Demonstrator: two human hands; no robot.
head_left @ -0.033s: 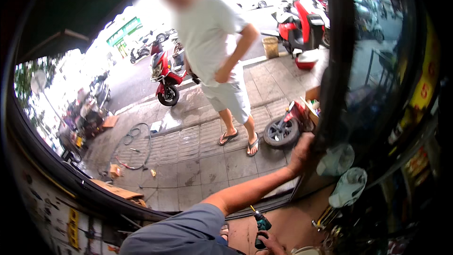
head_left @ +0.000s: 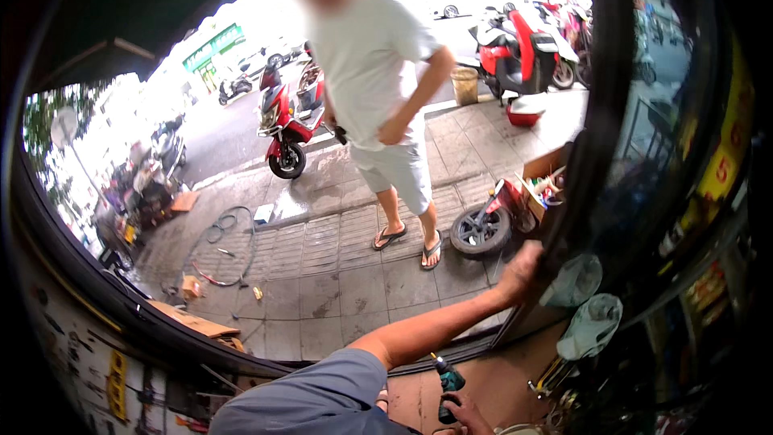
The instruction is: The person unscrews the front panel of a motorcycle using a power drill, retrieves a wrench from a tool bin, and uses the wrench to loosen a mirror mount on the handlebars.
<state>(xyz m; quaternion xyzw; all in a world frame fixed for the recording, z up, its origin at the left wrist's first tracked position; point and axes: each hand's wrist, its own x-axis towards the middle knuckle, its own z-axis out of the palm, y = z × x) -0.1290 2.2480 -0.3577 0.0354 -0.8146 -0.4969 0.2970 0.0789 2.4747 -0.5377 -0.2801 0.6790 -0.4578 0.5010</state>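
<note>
The cordless drill (head_left: 452, 379), gripped by the right hand (head_left: 469, 413) at lower centre, should be kept steady; whether the left hand (head_left: 522, 272) grasps the door frame (head_left: 612, 72) cannot be told.

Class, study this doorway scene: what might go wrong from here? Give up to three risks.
1. The drill in the right hand has its bit pointing toward the left forearm in this view; it might catch skin if triggered.
2. The left hand is at the dark frame; it could be pinched if that frame moves.
3. The bystander wears flip-flops, toes bare near the wheel; a step that way could stub them.
</note>
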